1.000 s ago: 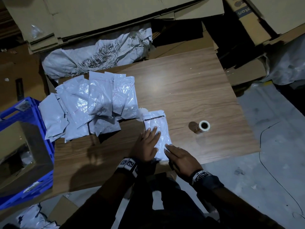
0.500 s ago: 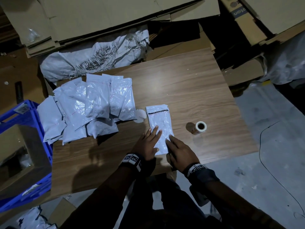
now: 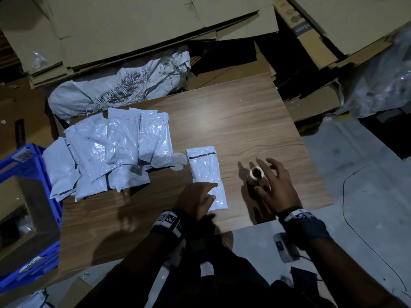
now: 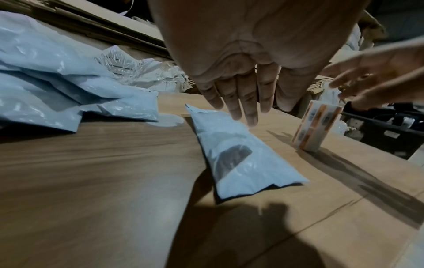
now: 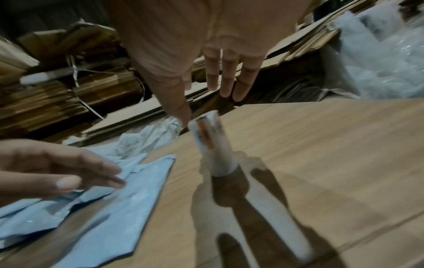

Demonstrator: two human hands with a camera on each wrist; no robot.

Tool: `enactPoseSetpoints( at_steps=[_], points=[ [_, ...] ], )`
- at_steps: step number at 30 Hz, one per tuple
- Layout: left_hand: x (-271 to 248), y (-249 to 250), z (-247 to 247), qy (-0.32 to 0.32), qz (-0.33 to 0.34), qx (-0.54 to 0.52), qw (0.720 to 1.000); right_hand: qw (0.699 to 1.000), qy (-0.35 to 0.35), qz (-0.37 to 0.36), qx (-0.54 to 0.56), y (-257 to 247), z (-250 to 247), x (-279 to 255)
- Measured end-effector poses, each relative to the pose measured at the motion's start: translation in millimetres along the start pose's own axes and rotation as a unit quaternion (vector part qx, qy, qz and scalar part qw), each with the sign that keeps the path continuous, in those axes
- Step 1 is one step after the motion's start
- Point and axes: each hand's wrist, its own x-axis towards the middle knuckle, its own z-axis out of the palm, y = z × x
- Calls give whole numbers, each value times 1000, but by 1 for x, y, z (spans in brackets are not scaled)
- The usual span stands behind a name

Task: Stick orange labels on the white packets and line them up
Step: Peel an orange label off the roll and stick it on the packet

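My left hand (image 3: 196,200) lies with a flat, loose grip on the near end of the white packet (image 3: 208,174) on the worktop (image 3: 244,121), while my right hand (image 3: 272,185), fingers spread wide, hovers over the upright label roll (image 3: 256,173) just beside it, holding nothing.

Ahead of you: flattened cardboard sheets (image 3: 138,30) stacked behind wooden table (image 3: 233,121) | white woven sack (image 3: 115,90) at its far-left edge | your left: blue crate (image 3: 26,172) | your right: clear plastic wrap (image 3: 382,85)
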Motion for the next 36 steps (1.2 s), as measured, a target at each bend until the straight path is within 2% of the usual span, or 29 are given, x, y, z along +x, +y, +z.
enactPoseSetpoints(
  at_steps=[2,4,6,9,11,13,14,16,19,23,25,27,31,36],
  points=[
    [5,14,7,8,-19,-41,999,997,-78,-6,17,14,4,16],
    [13,26,14,15,-32,-70,997,992,-108,-48,35,19,8,28],
    [23,34,19,6,-39,-86,995,994,-83,-31,63,15,7,34],
    [37,42,23,13,-47,-109,993,982,-28,71,172,10,-2,39],
    [47,50,20,30,-47,-129,990,953,-10,111,280,7,-7,41],
    [58,62,13,45,-47,-174,983,903,-10,136,407,-4,-16,42],
    [63,67,9,53,-51,-208,975,881,-13,138,452,-12,-21,42],
    [71,77,-2,73,-66,-281,955,861,-24,119,494,-28,-33,41],
    [75,89,-21,110,-60,-341,932,852,-36,71,518,-46,-51,42],
    [75,102,-50,135,-60,-383,912,864,-25,22,502,-67,-73,45],
    [73,109,-61,136,-52,-395,907,867,-10,16,499,-80,-80,45],
    [70,116,-69,134,-47,-409,901,852,6,28,523,-93,-85,46],
    [64,127,-82,135,-61,-417,897,827,14,49,560,-113,-89,48],
    [62,131,-93,120,-51,-401,907,833,13,34,552,-126,-99,48]
  ],
)
